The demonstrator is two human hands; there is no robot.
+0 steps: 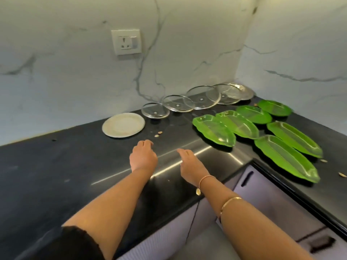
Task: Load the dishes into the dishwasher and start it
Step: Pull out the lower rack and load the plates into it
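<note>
Black sleeve (75, 243) at near left, both bare forearms reach out over the dark desk (47, 162). Left hand (143, 156) is over the desk, fingers loosely curled down, holding nothing. Right hand (189, 164) is just beside it, fingers relaxed and pointing far, empty; two bangles (206, 178) on that arm. White plate (123, 124) lies flat beyond the left hand, with crumbs (159, 132) between. Four glass lids (178, 103) overlap in a row along the far marble wall, with a steel plate (246, 92) at the right end. Six green leaf-shaped plates (214, 130) lie flat at right, some overlapping. Wall socket (126, 41) above the white plate.
</note>
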